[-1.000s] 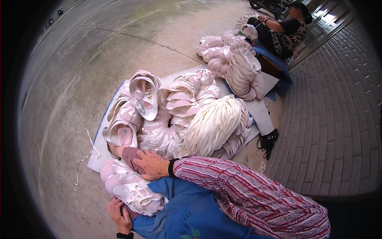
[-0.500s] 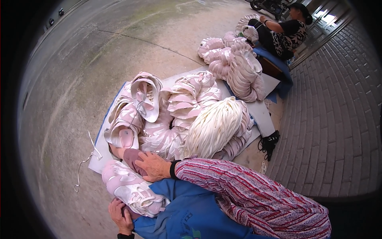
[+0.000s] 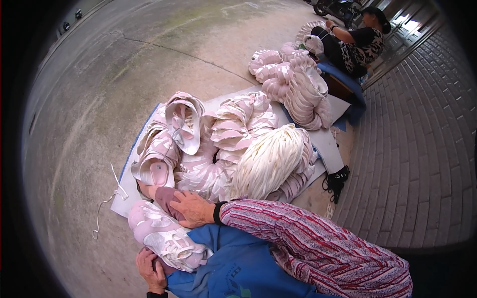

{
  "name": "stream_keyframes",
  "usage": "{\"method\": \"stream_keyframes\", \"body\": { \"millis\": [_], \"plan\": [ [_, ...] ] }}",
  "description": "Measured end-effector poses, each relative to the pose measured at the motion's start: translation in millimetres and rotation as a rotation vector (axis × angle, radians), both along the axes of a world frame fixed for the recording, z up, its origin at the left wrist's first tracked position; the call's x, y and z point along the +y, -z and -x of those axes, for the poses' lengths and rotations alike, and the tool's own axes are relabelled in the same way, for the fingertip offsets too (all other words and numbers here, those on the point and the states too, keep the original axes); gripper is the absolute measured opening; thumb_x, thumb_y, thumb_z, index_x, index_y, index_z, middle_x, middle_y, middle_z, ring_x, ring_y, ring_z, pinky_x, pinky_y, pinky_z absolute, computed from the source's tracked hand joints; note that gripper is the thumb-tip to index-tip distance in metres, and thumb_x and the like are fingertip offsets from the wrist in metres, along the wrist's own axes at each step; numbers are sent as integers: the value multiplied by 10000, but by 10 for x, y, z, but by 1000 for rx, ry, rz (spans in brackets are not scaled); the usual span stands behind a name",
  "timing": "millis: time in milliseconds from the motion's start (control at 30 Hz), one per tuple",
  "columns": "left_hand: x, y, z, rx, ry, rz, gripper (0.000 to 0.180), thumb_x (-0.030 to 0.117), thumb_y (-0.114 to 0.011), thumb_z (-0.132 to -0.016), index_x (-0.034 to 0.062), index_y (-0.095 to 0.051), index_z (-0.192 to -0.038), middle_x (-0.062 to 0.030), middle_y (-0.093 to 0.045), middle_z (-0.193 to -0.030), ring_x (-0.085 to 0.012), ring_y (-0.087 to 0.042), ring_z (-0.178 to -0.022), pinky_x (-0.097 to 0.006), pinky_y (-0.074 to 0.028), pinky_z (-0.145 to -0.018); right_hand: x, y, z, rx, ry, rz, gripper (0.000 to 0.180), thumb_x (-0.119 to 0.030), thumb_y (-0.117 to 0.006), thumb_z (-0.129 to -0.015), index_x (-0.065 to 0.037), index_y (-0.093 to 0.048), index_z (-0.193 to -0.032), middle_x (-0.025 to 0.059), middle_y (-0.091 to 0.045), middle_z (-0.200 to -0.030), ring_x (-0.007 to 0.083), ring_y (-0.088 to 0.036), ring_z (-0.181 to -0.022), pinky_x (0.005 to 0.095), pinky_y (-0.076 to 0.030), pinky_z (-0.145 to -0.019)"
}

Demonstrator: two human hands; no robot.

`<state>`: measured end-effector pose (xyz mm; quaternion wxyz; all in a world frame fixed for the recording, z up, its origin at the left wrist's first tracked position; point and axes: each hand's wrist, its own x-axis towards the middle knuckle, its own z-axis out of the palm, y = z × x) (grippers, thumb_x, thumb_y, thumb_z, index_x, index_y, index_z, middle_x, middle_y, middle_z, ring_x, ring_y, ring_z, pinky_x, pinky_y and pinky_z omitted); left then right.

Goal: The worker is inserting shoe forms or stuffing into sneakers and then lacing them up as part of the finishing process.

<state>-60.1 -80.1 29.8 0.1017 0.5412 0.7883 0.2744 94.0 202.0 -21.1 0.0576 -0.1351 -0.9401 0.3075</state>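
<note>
A pink and white shoe upper (image 3: 169, 237) with white laces lies on my lap, partly over the blue cloth (image 3: 233, 251) that covers my legs. My right hand (image 3: 194, 208) rests with fingers stretched out on a mauve trouser leg (image 3: 168, 199), just beyond the upper. At the upper's near left side is my left hand (image 3: 151, 272), its fingers apart and lying against my leg. Neither hand appears to grip anything. Beyond my knees, a thick bundle of white laces (image 3: 268, 161) sits on curled stacks of pink and white shoe uppers (image 3: 206, 171).
The stacks lie on a pale board (image 3: 121, 203) on the concrete. Black cords (image 3: 336, 184) lie to the right, a loose white string (image 3: 105, 199) to the left. Farther off are more uppers (image 3: 293, 84), a seated person (image 3: 360, 44) and a motorbike (image 3: 338, 9). Brick paving (image 3: 412, 159) runs along the right.
</note>
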Motion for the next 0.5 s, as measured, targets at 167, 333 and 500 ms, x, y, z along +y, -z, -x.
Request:
{"method": "stream_keyframes", "body": {
  "millis": [167, 333, 500],
  "plan": [
    [-7, 12, 0, -25, -32, 20, 244, 185, -557, -800, 3, -616, -951, -184, -621, -1089, -408, -545, -1137, -568, -315, -1086, -3, -12, 2, -18, 6, 4, 640, -342, -704, -720, -46, -513, -1254, 239, -470, -1222, 418, -514, -1069, 506, -455, -886],
    [-9, 22, 6, -37, -15, 8, 242, 179, -555, -804, 6, -616, -962, -180, -622, -1092, -404, -542, -1146, -568, -311, -1087, -1, -15, -1, -66, -1, -5, 635, -360, -690, -737, -61, -519, -1269, 222, -464, -1233, 398, -501, -1091, 488, -446, -918],
    [-16, 26, 0, -30, -28, 11, 234, 163, -557, -799, 8, -617, -963, -178, -623, -1093, -401, -542, -1150, -566, -308, -1091, 2, -15, -1, -47, 1, 6, 641, -355, -698, -731, -58, -517, -1269, 222, -462, -1240, 400, -498, -1106, 493, -446, -921]
  ]
}}
